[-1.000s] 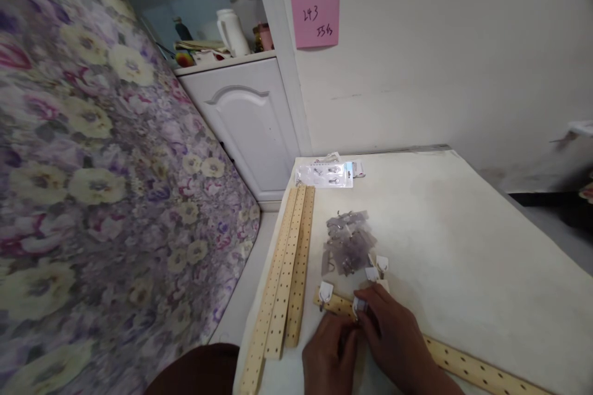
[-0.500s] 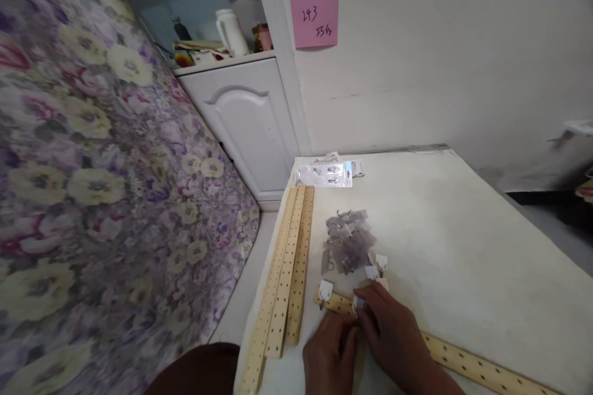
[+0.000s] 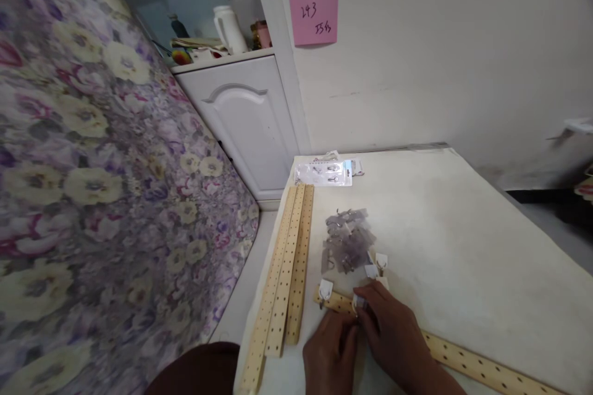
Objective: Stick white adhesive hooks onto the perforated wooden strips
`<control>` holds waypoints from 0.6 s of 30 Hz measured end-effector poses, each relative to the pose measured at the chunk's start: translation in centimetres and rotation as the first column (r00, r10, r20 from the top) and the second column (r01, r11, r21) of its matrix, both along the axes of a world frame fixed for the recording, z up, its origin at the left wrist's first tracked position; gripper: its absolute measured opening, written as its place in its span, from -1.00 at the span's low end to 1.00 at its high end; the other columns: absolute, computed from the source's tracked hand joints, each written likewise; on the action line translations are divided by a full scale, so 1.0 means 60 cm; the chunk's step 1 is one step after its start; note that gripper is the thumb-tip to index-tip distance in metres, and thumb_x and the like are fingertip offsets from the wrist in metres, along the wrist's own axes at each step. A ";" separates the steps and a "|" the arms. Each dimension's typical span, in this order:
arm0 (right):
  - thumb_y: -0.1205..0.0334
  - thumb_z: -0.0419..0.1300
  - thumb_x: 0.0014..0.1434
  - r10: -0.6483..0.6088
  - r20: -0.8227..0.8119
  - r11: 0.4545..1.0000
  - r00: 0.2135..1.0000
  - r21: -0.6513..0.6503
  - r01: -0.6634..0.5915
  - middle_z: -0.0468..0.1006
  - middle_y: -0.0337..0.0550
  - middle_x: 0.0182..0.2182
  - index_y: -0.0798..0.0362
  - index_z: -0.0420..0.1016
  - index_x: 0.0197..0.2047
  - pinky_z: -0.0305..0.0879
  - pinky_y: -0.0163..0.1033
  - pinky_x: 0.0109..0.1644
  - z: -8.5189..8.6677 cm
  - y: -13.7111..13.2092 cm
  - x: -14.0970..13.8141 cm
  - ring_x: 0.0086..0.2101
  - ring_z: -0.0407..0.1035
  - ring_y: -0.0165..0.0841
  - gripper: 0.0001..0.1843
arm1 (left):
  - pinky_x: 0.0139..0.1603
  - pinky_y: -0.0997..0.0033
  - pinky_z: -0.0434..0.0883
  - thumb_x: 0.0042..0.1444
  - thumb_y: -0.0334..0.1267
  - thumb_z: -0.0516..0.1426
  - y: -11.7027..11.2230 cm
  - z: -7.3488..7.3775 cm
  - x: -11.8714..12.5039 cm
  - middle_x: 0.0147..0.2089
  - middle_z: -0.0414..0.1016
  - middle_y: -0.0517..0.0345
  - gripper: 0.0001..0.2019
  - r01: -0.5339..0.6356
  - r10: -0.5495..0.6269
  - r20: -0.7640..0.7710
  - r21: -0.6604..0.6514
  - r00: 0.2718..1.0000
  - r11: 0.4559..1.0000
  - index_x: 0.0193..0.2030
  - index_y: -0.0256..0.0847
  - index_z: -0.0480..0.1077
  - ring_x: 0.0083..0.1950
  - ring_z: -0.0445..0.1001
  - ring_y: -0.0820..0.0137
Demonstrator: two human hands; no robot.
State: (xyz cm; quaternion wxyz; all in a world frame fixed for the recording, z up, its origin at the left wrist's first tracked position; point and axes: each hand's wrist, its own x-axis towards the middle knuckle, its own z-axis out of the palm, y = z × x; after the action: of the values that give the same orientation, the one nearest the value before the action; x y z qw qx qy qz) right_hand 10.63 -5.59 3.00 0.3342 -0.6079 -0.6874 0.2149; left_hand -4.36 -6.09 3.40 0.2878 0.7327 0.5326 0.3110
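My right hand (image 3: 396, 333) pinches a white wall hook (image 3: 358, 303) between thumb and fingers, on a pale wooden strip with holes (image 3: 477, 360). My left hand (image 3: 328, 349) is closed beside it, fingertips at the strip's near edge and the hook's lower end; what lies between its fingers is hidden. The hands cover the strip's middle. Another white hook (image 3: 325, 290) sits on the strip's left end. Beyond the right hand lie a few loose white hooks (image 3: 381, 261). A pile of grey translucent squares with metal hooks (image 3: 348, 244) lies farther back.
Several long perforated wooden strips (image 3: 283, 271) lie along the table's left edge. Clear hook packaging (image 3: 324, 173) rests at the back of the white table (image 3: 463, 247). A floral curtain (image 3: 115, 197) hangs at left, beside a white cabinet (image 3: 245, 117). A pink note (image 3: 314, 9) is on the wall.
The camera view has shifted very slightly. Both hands, the pinched hook and the strip stay in practically the same place.
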 end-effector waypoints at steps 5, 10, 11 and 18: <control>0.37 -0.01 0.19 -0.001 0.018 1.000 1.000 0.011 0.001 0.49 -0.10 -0.14 -0.02 0.37 -0.09 0.42 -0.15 -0.12 0.001 0.000 -0.001 -0.21 0.46 -0.29 -0.74 | -0.27 0.50 0.45 0.20 -0.28 0.08 -0.002 -0.004 -0.009 -0.31 0.52 0.17 -0.88 -0.010 0.011 0.043 -0.004 0.999 1.000 -0.23 -0.14 0.46 -0.29 0.51 0.41; 0.37 -0.03 0.20 0.006 0.034 1.000 0.999 0.000 -0.006 0.48 -0.10 -0.13 -0.03 0.36 -0.10 0.42 -0.10 -0.11 -0.001 0.000 -0.001 -0.19 0.46 -0.26 -0.75 | -0.27 0.47 0.45 0.21 -0.22 0.07 -0.004 -0.018 -0.012 -0.32 0.51 0.16 -0.85 -0.099 0.095 0.105 0.036 0.990 0.994 -0.26 -0.14 0.46 -0.31 0.50 0.39; 0.36 -0.03 0.20 0.004 0.034 1.000 0.999 -0.006 -0.004 0.48 -0.10 -0.14 -0.03 0.36 -0.09 0.42 -0.09 -0.11 -0.001 0.000 -0.001 -0.19 0.46 -0.26 -0.74 | -0.27 0.46 0.45 0.21 -0.20 0.06 -0.004 -0.020 -0.012 -0.33 0.51 0.16 -0.83 -0.124 0.118 0.124 0.046 0.985 0.991 -0.26 -0.14 0.47 -0.30 0.50 0.38; 0.37 -0.02 0.20 -0.006 0.012 1.000 1.000 -0.009 0.006 0.48 -0.11 -0.15 -0.02 0.37 -0.11 0.41 -0.13 -0.12 0.001 0.000 -0.003 -0.21 0.46 -0.28 -0.75 | -0.24 0.46 0.45 0.21 -0.19 0.06 -0.004 -0.030 -0.011 -0.32 0.50 0.15 -0.83 -0.135 0.123 0.173 0.061 0.977 0.989 -0.25 -0.14 0.47 -0.29 0.50 0.39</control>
State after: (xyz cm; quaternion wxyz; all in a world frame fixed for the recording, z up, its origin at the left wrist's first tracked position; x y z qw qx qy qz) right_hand 10.48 -5.58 3.04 0.3283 -0.6126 -0.6866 0.2134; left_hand -5.01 -6.34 1.62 0.2841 0.6775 0.5412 0.4091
